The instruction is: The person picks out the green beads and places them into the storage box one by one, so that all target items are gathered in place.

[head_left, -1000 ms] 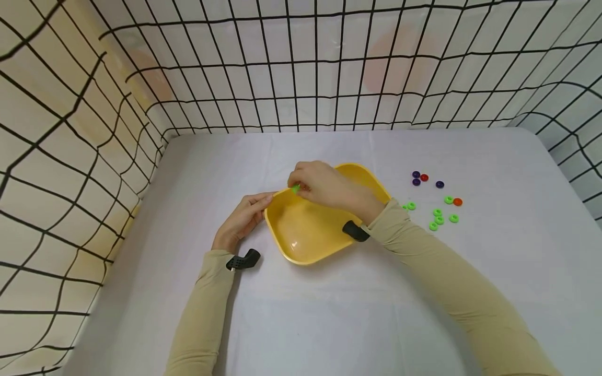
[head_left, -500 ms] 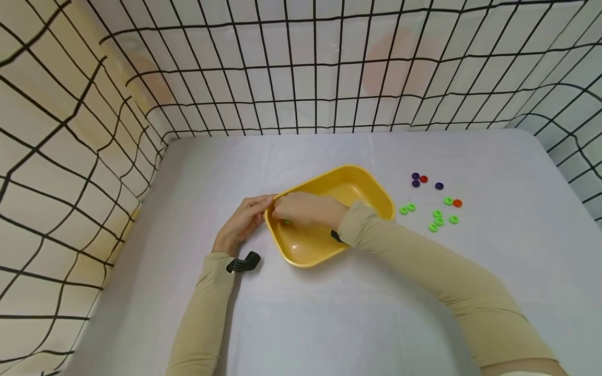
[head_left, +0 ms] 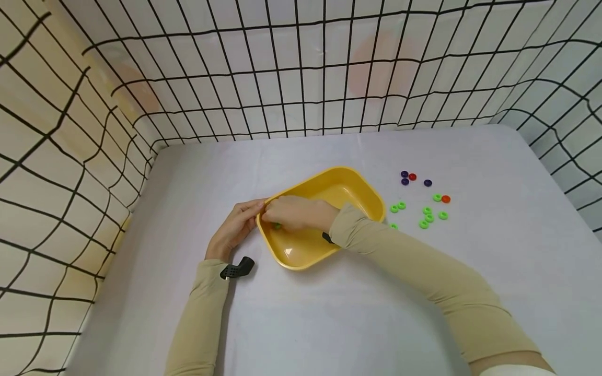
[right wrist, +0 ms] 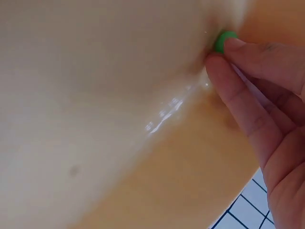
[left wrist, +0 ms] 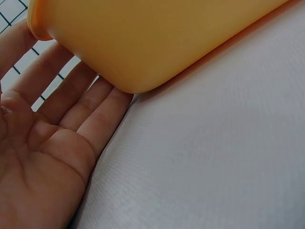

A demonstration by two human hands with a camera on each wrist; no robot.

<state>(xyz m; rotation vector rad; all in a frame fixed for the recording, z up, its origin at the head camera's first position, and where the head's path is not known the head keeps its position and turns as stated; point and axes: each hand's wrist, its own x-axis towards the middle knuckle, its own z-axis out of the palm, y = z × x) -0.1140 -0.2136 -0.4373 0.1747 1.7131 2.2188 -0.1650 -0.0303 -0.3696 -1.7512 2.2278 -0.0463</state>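
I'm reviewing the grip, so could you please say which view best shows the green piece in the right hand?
The right wrist view: the green piece appears closest, pinched by the right hand. The head view shows it as a speck beside the hand; the left wrist view, none of it.

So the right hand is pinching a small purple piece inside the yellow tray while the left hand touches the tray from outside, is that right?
Not quite: the small piece is green, not purple, as the right wrist view shows. The right hand does pinch it inside the yellow tray, and the left hand touches the tray from outside.
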